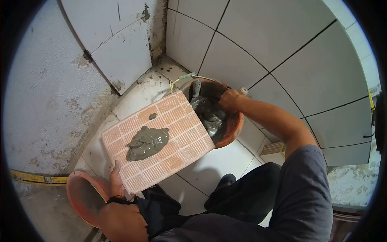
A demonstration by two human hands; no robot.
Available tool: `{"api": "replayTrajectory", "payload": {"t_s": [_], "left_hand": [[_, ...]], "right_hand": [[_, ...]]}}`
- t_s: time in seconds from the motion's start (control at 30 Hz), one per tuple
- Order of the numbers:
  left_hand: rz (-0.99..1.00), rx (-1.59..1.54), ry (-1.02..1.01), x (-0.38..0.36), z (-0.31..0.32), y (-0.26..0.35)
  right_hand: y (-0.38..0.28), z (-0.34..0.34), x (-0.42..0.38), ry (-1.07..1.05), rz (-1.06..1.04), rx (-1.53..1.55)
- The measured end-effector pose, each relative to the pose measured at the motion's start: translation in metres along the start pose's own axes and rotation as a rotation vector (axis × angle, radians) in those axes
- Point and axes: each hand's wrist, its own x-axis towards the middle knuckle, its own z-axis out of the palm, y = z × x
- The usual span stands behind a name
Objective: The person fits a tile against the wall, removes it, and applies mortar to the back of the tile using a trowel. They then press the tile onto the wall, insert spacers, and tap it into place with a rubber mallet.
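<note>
My left hand (116, 177) grips the lower left edge of a ceramic tile (177, 163), thumb on its face. The tile is tilted with its ribbed, orange-pink back upward. A lump of wet grey mortar (147, 143) sits near its middle, with a small dab (152, 116) above it. Over the orange bucket (236, 131), my right hand (229, 101) is closed around a trowel, whose pale handle end (243, 91) sticks out past the fist. The blade is hidden. Grey mortar (211, 117) fills the bucket's inside, and a mortar-coated stick-like piece (196, 88) leans at its far rim.
A second orange bucket (80, 193) stands at the lower left, beside a yellow spirit level (38, 178). Large tiles cover the right wall (250, 52); the left wall (52, 92) is rough plaster with some tiles (123, 56). My foot (226, 181) rests on the tiled floor (193, 185).
</note>
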Motion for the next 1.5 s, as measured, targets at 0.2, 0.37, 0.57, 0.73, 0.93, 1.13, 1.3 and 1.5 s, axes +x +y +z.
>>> {"api": "replayTrajectory", "payload": {"t_s": [0.2,0.37,0.57,0.73,0.93,1.13,1.3,1.5], "left_hand": [[0.035,0.059,-0.024,-0.006,0.014,0.008],[0.027,0.09,-0.045,-0.006,0.008,0.007],[0.163,0.285,-0.014,-0.003,-0.005,-0.002],[-0.019,0.15,0.01,-0.004,-0.005,0.003],[0.034,0.204,0.105,-0.005,-0.014,0.001],[0.04,0.116,-0.035,-0.013,0.006,0.007],[-0.061,0.222,0.057,-0.004,-0.03,0.001],[-0.009,0.164,0.081,-0.006,-0.019,0.001]], "right_hand": [[-0.001,0.007,-0.01,0.048,-0.062,0.036],[-0.015,0.021,-0.014,0.025,-0.031,0.135],[-0.021,0.02,-0.013,0.093,-0.054,0.174],[-0.021,0.018,-0.011,0.15,-0.091,0.154],[-0.023,0.023,-0.011,0.177,-0.097,0.183],[-0.016,0.026,-0.006,0.174,-0.101,0.265],[-0.02,0.033,0.008,0.185,-0.123,0.311],[-0.026,0.023,0.008,0.199,-0.167,0.37]]}}
